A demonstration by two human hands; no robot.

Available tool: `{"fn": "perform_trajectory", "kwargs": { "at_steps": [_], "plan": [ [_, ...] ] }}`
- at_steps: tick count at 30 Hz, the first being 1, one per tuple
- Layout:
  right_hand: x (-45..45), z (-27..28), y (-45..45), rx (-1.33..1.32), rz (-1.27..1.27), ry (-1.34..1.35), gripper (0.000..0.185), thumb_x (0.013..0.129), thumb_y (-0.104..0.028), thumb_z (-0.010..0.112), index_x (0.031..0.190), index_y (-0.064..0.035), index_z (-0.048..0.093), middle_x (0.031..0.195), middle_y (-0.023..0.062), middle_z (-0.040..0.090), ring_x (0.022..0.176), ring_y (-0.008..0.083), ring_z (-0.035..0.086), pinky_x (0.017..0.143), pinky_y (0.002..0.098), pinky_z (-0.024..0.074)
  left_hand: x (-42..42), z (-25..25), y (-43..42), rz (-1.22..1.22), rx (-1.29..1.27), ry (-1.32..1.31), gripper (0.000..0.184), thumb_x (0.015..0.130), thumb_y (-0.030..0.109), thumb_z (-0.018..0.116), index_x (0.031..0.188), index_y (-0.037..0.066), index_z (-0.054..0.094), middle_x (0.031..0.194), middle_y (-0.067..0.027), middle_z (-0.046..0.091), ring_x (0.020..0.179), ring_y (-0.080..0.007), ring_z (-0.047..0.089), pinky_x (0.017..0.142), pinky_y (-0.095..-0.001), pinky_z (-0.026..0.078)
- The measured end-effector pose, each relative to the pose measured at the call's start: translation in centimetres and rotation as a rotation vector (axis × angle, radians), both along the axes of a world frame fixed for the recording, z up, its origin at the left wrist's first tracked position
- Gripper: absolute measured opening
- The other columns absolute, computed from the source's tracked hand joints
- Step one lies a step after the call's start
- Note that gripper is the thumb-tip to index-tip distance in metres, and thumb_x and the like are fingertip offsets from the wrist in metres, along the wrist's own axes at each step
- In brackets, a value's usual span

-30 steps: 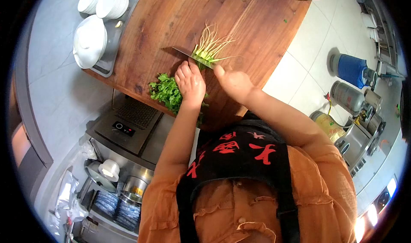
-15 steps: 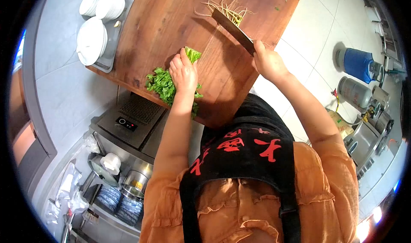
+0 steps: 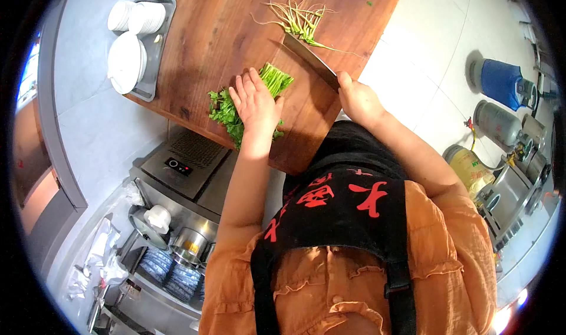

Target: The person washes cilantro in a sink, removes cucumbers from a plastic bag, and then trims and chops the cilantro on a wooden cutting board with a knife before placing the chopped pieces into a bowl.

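Observation:
A bunch of cilantro (image 3: 276,80) lies on the wooden table (image 3: 206,46), its cut stem ends pointing up and right, its leaves toward the near edge. My left hand (image 3: 254,102) rests flat on top of the bunch, fingers stretched out and thumb apart. In my right hand (image 3: 358,102) is the handle of a cleaver (image 3: 311,59), wrapped by closed fingers. The blade stands on edge on the wood, to the right of the bunch. Just beyond it lie the severed roots (image 3: 299,23), touching or very close to the blade tip.
At the table's left edge a metal tray (image 3: 168,28) holds stacked white dishes (image 3: 125,61). Below stand a steel appliance (image 3: 188,158) and a shelf with a pot (image 3: 190,245) and blue-patterned bowls (image 3: 156,265). Gas cylinders (image 3: 498,122) stand on the tiled floor at right.
The cleaver has drawn back from the roots toward my body, and the roots now lie spread beyond it. My left hand has flattened, its fingers straighter, and more of the stems shows.

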State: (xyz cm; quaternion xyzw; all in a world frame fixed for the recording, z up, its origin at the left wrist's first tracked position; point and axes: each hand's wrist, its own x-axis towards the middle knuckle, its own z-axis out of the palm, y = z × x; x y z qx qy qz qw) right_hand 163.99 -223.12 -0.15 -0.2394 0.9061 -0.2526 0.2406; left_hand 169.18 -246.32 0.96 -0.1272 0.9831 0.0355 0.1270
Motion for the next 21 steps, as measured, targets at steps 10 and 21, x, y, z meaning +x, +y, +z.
{"fn": "perform_trajectory", "kwargs": {
  "at_steps": [10,21],
  "plan": [
    [1.6,0.5,2.4,-0.121,0.001,0.05,0.025,0.079,-0.002,0.05,0.103,-0.0024,0.043,0.078,0.0226,0.058,0.07,0.0394,0.061,0.061,0.0463,0.0501,1.1,-1.0,-1.6,0.073,0.28,0.317,0.061,0.085,0.025,0.058,0.131,-0.009,0.037,0.133,-0.0287,0.04,0.128,-0.0406,0.034,0.11,-0.0506,0.019],
    [6.1,5.3,1.8,0.169,0.211,0.015,0.033,0.078,-0.005,0.05,0.111,-0.0036,0.044,0.083,0.0198,0.059,0.068,0.0357,0.063,0.059,0.0427,0.0524,-2.4,-2.4,-3.7,0.263,0.444,0.337,0.031,0.092,0.02,0.043,0.099,-0.003,0.062,0.101,-0.0248,0.06,0.095,-0.0406,0.057,0.084,-0.0461,0.045]
  ]
}}
